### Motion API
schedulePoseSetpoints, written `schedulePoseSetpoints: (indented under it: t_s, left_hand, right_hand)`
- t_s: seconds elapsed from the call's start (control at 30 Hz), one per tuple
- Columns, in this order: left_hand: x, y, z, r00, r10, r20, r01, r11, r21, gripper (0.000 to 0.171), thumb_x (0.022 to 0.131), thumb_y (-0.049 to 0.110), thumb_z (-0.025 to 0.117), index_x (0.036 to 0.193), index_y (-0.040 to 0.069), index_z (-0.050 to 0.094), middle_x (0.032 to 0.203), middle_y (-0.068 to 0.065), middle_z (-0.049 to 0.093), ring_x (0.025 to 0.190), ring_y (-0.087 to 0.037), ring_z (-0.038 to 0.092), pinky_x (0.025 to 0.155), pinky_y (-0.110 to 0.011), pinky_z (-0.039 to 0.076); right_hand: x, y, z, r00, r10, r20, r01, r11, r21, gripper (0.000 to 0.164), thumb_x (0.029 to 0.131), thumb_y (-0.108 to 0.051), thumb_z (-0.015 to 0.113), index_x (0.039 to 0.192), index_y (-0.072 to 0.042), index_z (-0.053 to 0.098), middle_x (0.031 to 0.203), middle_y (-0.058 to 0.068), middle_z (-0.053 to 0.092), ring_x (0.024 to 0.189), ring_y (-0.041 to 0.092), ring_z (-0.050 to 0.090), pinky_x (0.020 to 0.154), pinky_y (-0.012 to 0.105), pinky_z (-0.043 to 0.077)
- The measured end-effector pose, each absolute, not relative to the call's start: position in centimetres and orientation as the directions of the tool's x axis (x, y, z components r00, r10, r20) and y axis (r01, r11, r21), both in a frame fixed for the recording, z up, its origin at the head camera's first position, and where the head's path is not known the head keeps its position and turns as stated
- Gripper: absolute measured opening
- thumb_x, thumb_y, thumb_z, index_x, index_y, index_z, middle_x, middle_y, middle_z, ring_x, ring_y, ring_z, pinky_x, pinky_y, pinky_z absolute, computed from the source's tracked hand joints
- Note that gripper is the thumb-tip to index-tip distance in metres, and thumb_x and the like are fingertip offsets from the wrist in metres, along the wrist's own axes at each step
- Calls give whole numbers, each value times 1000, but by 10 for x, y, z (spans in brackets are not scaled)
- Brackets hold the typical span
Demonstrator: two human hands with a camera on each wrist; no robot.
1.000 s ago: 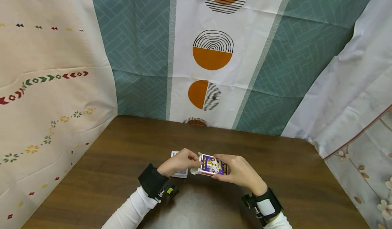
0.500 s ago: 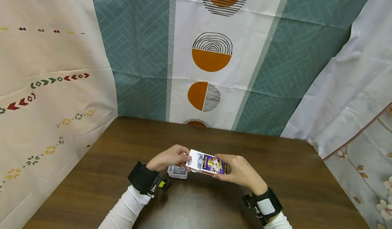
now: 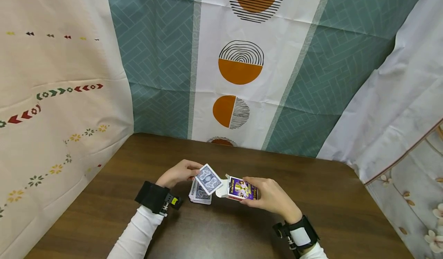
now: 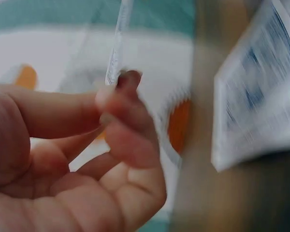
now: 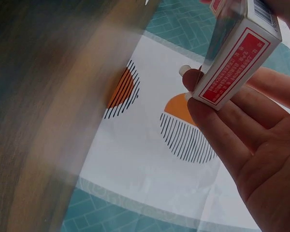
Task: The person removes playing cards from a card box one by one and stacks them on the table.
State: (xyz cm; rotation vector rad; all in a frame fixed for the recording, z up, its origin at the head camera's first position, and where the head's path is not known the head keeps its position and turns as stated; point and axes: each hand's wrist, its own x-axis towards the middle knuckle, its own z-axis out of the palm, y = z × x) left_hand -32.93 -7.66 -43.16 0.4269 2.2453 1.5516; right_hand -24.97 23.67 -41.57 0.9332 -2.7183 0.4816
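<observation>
My left hand [image 3: 180, 173] pinches a playing card [image 3: 209, 179] by its corner, the blue patterned back facing up. The left wrist view shows that card [image 4: 118, 46] edge-on between thumb and fingertips. Below it on the table lies a stack of playing cards [image 3: 200, 196], partly covered by the held card. My right hand [image 3: 270, 195] grips a purple-fronted card box [image 3: 241, 188] from its right end. The white flap [image 3: 222, 189] of the box stands open toward the left hand. In the right wrist view the white and red side of the box [image 5: 237, 67] shows against the fingers.
The brown wooden table [image 3: 207, 236] runs back to a hanging curtain [image 3: 159, 59] of teal and white with orange circles. Patterned cloth [image 3: 62, 136] hangs along the left side, and white cloth [image 3: 380, 109] along the right.
My left hand drew a card out of the box's open end and moved left with it, so the card is now clear of the box above the stack. The right hand stays in place.
</observation>
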Motion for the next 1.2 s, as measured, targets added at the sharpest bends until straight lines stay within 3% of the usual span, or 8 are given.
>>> schedulePoseSetpoints:
  t_s: [0.17, 0.3, 0.47, 0.67, 1.0, 1.2]
  left_hand:
    - [-340, -86, -451, -953, 266, -145, -24, 412, 911, 21, 93, 7, 60, 109, -3, 71, 77, 1, 57, 63, -11, 45, 58, -23, 36]
    - [-344, -81, -462, -977, 183, -111, -20, 436, 900, 15, 88, 9, 68, 95, -4, 73, 76, -1, 59, 64, -13, 49, 58, -24, 38]
    - [-343, -71, -468, -991, 101, -86, -24, 503, 864, 15, 80, 15, 78, 83, 0, 73, 72, -3, 62, 62, -14, 53, 57, -24, 41]
    - [-339, -63, -469, -997, 65, -35, 8, 566, 824, 19, 76, 16, 82, 71, 1, 71, 55, -1, 59, 51, -10, 55, 51, -21, 41]
    - [-340, -58, -470, -999, 46, 10, 37, 639, 768, 21, 77, 15, 81, 68, 2, 67, 54, -5, 59, 48, -12, 53, 50, -23, 38]
    - [-337, -55, -462, -999, 26, 35, 43, 683, 729, 23, 80, 18, 79, 72, 1, 65, 63, -6, 61, 54, -15, 54, 49, -24, 41]
  right_hand:
    - [-251, 237, -417, -771, -561, 301, -631, 738, -238, 62, 79, -52, 74, 120, -7, 65, 103, 2, 72, 75, 1, 55, 64, 16, 46]
    - [-250, 238, -418, -772, -558, 305, -630, 737, -245, 61, 79, -52, 74, 119, -7, 65, 103, 1, 72, 75, 1, 55, 64, 16, 46]
    - [-249, 239, -420, -768, -563, 307, -635, 734, -242, 61, 79, -52, 74, 120, -7, 65, 101, 1, 71, 73, 0, 54, 62, 15, 45]
    - [-248, 240, -421, -767, -569, 296, -636, 734, -238, 62, 79, -52, 74, 120, -7, 64, 100, 1, 71, 73, 0, 54, 62, 15, 45]
    - [-248, 239, -424, -767, -575, 284, -637, 734, -235, 64, 79, -53, 74, 121, -6, 65, 104, 3, 72, 74, 1, 54, 62, 15, 45]
    - [-248, 239, -424, -779, -566, 270, -624, 740, -250, 65, 78, -55, 73, 121, -7, 64, 102, 2, 72, 73, 1, 54, 62, 15, 45]
